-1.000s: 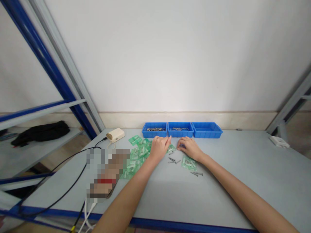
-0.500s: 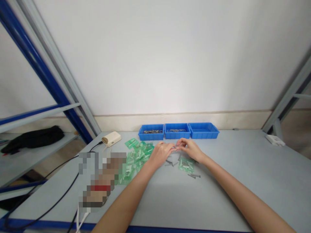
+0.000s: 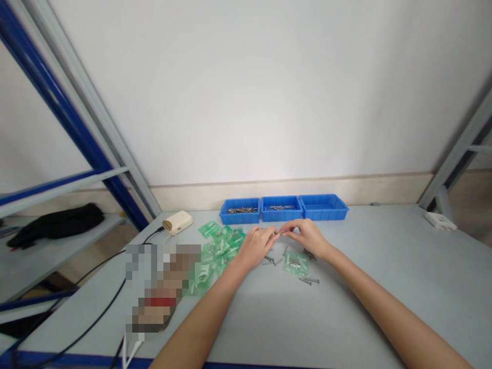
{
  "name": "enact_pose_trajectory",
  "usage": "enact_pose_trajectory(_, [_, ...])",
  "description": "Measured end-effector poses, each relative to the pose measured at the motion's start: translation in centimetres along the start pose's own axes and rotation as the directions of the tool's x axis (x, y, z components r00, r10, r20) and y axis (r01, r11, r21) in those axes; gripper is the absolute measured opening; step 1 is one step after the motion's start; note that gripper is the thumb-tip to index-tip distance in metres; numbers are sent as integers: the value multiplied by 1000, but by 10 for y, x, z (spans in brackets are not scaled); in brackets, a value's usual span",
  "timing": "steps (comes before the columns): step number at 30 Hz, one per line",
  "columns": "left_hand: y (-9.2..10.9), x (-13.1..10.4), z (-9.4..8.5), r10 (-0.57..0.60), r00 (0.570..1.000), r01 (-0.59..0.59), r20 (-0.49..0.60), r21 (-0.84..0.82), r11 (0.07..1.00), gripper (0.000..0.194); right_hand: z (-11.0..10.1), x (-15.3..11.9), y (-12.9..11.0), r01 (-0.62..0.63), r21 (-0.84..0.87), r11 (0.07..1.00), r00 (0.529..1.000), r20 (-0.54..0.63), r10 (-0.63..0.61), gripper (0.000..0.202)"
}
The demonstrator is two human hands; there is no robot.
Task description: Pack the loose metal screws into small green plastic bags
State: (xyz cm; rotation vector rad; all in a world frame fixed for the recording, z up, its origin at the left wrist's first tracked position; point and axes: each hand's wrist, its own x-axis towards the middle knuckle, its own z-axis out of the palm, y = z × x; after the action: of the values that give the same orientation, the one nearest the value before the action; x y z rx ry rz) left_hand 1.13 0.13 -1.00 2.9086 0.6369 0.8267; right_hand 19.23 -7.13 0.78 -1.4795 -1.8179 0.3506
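My left hand [image 3: 257,246] is closed, its fingertips pinched on something too small to make out. Facing it, my right hand [image 3: 306,237] is also closed, with thumb and index finger pressed on a small thin item whose kind I cannot tell. Below the hands lies a green-printed clear bag [image 3: 295,263] with screws inside. Loose grey screws [image 3: 308,281] rest in front of the bag, and several more lie left of it. To the left of my left hand is a pile of green bags [image 3: 221,246] with small parts inside.
Three blue trays stand along the wall: the left tray [image 3: 240,218] and middle tray [image 3: 282,216] hold metal pieces, beside a right tray [image 3: 325,212]. A cream device [image 3: 178,222] with a black cable, a pixelated object [image 3: 163,292] and a white box [image 3: 440,221] are on the table [image 3: 269,328].
My right hand has shifted slightly right, so the fingertips are a little farther apart. More dark screws now show under my right hand. The camera view has moved slightly.
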Motion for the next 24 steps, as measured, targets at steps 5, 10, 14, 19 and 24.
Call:
enact_pose_trajectory(5, [3, 0, -3, -27, 1000, 27, 0, -20, 999, 28, 2, -3, -8, 15, -179, 984, 999, -38, -23, 20])
enact_pose_trajectory(10, [-1, 1, -1, -34, 998, 34, 43, 16, 999, 25, 2, -5, -8, 53, -264, 963, 999, 11, -52, 14])
enact_pose_trajectory(14, [-2, 2, 0, -77, 997, 76, 32, 38, 996, 27, 6, -6, -7, 86, -295, 952, 996, 25, -83, 12])
enact_pose_trajectory(19, [2, 2, 1, -124, 992, 124, -18, -22, 992, 32, 11, -6, -7, 69, -263, 962, 997, -1, -72, 16])
enact_pose_trajectory(24, [7, 0, -1, -167, 986, 166, 4, -157, 973, 26, 4, -2, -6, 26, -130, 991, 999, 26, -23, 24])
